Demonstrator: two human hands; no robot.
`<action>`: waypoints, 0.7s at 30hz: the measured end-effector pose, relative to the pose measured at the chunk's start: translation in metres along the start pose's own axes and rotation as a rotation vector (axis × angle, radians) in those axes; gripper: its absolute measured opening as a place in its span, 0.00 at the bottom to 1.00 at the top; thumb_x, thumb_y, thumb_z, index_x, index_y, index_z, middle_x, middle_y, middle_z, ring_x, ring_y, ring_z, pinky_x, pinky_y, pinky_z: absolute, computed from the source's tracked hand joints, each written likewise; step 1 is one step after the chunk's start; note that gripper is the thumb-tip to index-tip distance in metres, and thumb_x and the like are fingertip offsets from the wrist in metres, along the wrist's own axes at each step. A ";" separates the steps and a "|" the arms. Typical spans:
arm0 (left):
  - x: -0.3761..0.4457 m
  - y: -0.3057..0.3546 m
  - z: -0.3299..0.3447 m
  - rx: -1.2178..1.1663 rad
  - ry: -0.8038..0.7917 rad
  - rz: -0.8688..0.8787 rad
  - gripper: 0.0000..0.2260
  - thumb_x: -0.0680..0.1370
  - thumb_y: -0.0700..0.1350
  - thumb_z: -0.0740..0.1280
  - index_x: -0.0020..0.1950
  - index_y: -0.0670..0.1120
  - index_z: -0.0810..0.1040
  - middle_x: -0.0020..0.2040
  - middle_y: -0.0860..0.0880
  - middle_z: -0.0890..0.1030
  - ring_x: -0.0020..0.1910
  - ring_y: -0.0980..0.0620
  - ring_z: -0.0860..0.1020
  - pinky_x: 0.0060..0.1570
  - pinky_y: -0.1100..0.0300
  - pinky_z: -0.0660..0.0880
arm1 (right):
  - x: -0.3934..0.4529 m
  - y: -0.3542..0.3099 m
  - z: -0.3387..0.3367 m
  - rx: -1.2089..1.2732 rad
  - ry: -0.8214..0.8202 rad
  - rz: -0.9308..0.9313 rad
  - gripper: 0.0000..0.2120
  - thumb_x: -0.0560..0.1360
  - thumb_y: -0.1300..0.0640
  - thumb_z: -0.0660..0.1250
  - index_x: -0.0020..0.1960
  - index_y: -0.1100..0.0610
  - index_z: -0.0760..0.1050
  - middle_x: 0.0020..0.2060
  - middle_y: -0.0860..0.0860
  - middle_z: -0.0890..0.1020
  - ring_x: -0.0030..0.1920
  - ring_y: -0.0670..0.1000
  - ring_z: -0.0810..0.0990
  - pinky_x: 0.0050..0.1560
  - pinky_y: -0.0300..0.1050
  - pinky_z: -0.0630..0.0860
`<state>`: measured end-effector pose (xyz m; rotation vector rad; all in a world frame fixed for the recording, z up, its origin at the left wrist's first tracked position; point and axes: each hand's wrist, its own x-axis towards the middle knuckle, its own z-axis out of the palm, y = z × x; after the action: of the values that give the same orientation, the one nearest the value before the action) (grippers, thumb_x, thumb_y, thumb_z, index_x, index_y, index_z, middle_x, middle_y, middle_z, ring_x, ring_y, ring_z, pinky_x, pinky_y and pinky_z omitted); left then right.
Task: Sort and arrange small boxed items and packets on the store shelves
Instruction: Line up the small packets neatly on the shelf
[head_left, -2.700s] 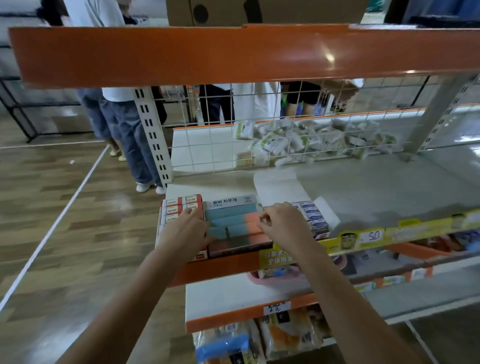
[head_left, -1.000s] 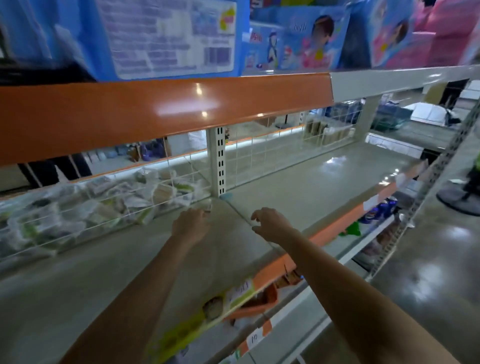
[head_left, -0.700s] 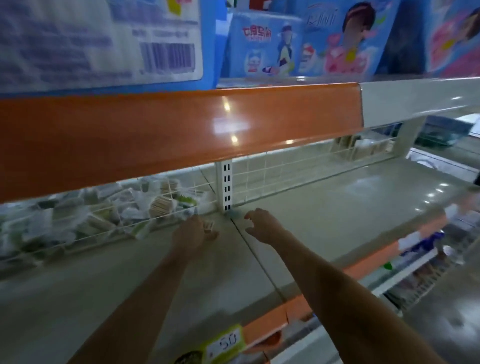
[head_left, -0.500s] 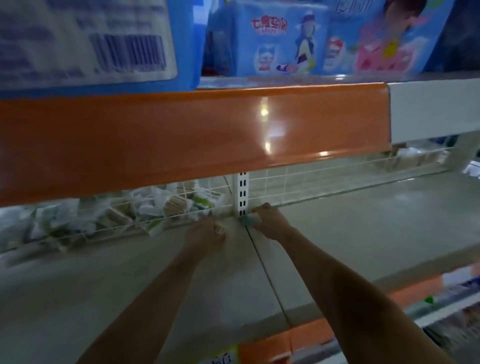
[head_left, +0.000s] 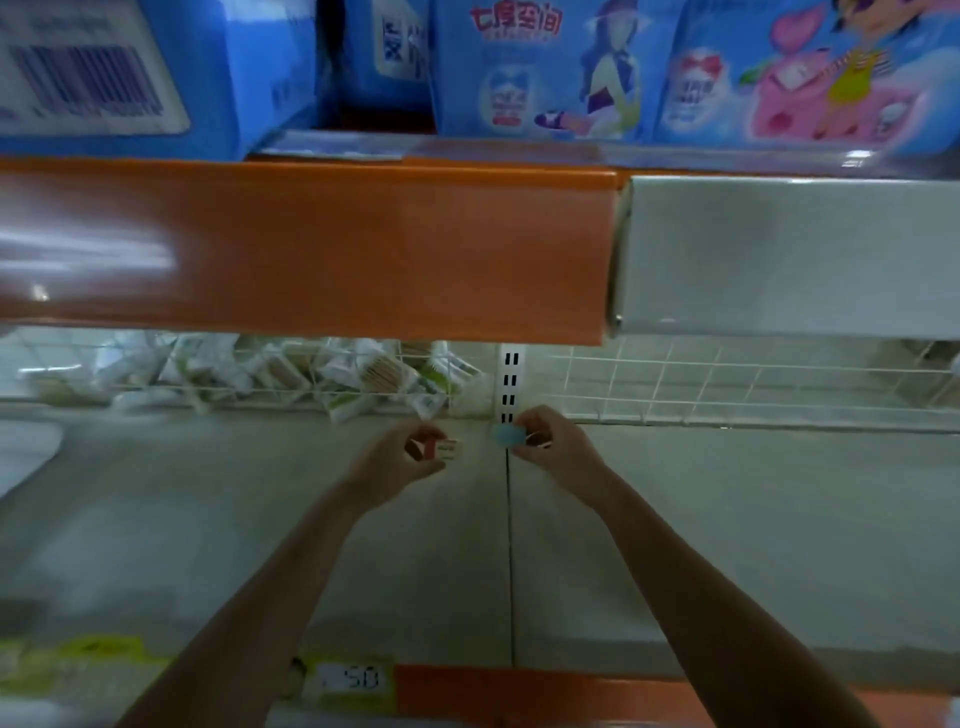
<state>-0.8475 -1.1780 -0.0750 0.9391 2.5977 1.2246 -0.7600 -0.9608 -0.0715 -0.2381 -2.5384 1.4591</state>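
- Where the view opens, a grey shelf (head_left: 727, 545) fills most of the lower half, its two boards meeting at a dark seam that runs from the front edge back to the white slotted upright (head_left: 510, 384).
- Above it, the orange front band (head_left: 322, 249) of the upper shelf crosses the left and middle of the view, ending against a white panel (head_left: 779, 254) on the right.
- On that upper shelf stand blue packs (head_left: 540, 67) printed with cartoon figures, and one at far left showing a barcode.
- Behind the grey shelf, a white wire fence (head_left: 727, 379) runs along the back; left of the upright, a heap of small white-and-green packets (head_left: 332, 371) lies behind the wire.
- Along the shelf's front edge sit a yellow price strip (head_left: 78, 670), a tag reading "50" (head_left: 358, 678), and an orange strip to the right.
- Both bare forearms reach deep to the back of the shelf, either side of the seam.
- The left hand (head_left: 400, 462) has its fingers curled round a small red-and-white box (head_left: 434, 448), held just above the shelf near the wire, left of the upright.
- The right hand (head_left: 550, 441) sits at the foot of the upright, fingers curled and pinching a small pale-blue item (head_left: 504, 434); the blur leaves it unclear, but it looks like a rounded eraser or packet, with a second small white piece under the fingers.
- The two hands are near each other but apart.
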 end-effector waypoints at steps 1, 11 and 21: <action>-0.007 0.004 -0.002 -0.048 0.012 -0.027 0.14 0.70 0.36 0.73 0.53 0.46 0.77 0.43 0.55 0.78 0.39 0.59 0.76 0.39 0.70 0.73 | -0.004 -0.005 -0.001 0.091 -0.018 0.005 0.14 0.72 0.65 0.71 0.55 0.58 0.73 0.45 0.48 0.78 0.41 0.41 0.77 0.40 0.28 0.74; -0.082 0.024 -0.029 -0.700 0.155 -0.343 0.10 0.74 0.34 0.68 0.51 0.47 0.75 0.47 0.48 0.79 0.44 0.54 0.79 0.44 0.62 0.77 | -0.033 -0.045 0.035 0.596 -0.299 0.056 0.18 0.73 0.71 0.65 0.60 0.57 0.74 0.46 0.52 0.79 0.46 0.47 0.80 0.50 0.39 0.79; -0.180 -0.013 -0.109 -0.783 0.158 -0.428 0.10 0.78 0.43 0.64 0.58 0.46 0.77 0.45 0.45 0.83 0.44 0.50 0.82 0.41 0.59 0.78 | -0.058 -0.122 0.133 0.889 -0.578 0.238 0.12 0.78 0.69 0.59 0.55 0.58 0.77 0.48 0.55 0.80 0.47 0.54 0.82 0.51 0.53 0.80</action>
<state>-0.7486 -1.3604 -0.0385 0.1343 1.9319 1.9669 -0.7423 -1.1458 -0.0366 0.0436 -1.9310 2.9011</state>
